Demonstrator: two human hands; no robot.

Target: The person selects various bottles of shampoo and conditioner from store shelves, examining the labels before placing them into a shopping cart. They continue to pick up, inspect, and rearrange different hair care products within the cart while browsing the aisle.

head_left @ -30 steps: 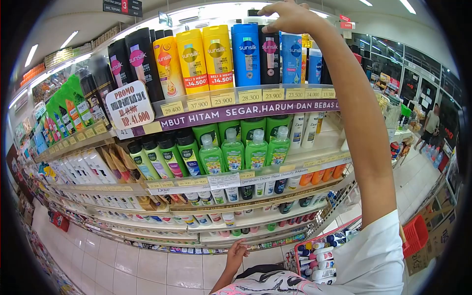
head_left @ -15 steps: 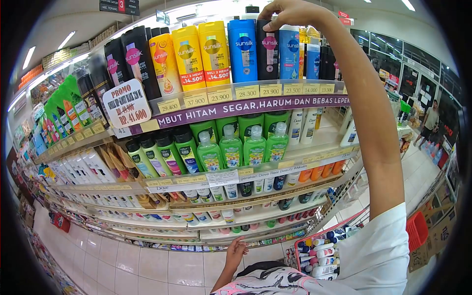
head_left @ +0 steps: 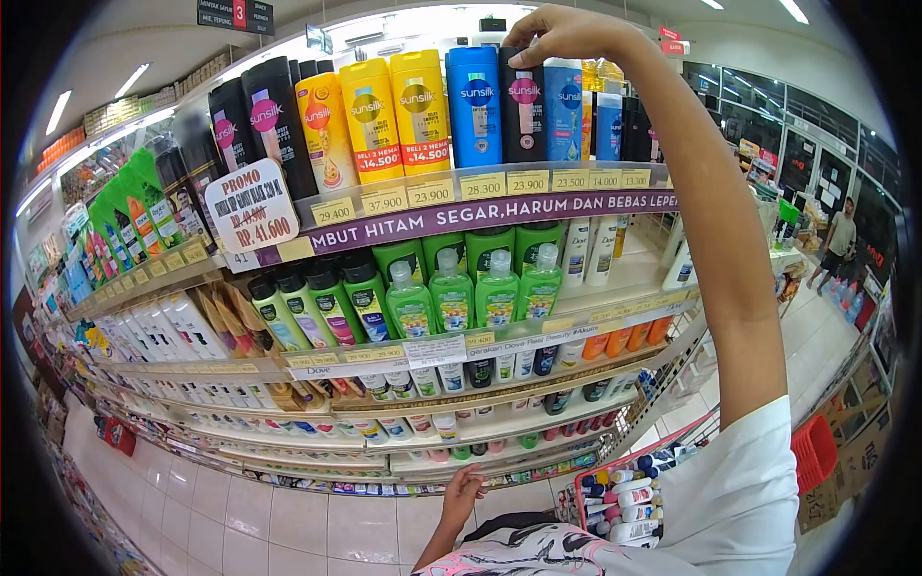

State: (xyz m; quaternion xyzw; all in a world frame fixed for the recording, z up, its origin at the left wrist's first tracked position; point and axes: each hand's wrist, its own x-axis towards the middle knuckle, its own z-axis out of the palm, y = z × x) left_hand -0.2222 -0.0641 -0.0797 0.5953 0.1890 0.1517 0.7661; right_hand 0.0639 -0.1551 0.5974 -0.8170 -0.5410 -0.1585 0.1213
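Note:
Up on the top shelf, my right hand (head_left: 562,35) grips the upper end of a black Sunsilk shampoo bottle (head_left: 523,120). Its thumb lies on the bottle's front, and the other fingers are partly hidden behind. The bottle stands upright in the front row, between a tall blue bottle (head_left: 475,115) and a lighter blue one (head_left: 564,115). Yellow bottles (head_left: 420,120) with red price bands are further left. Down at my waist hangs my left hand (head_left: 464,492), empty, with its fingers loosely apart.
Price tags line the top shelf edge (head_left: 480,185). Below are green bottles (head_left: 499,293) and lower shelves of toiletries. A red-rimmed basket or cart with several bottles (head_left: 629,504) is at lower right, near red baskets (head_left: 813,456). A person (head_left: 840,240) stands in the right background.
The view has shifted very slightly, and the top-shelf bottles appear a little lower. My right hand keeps its grip on the black bottle; my left hand stays low.

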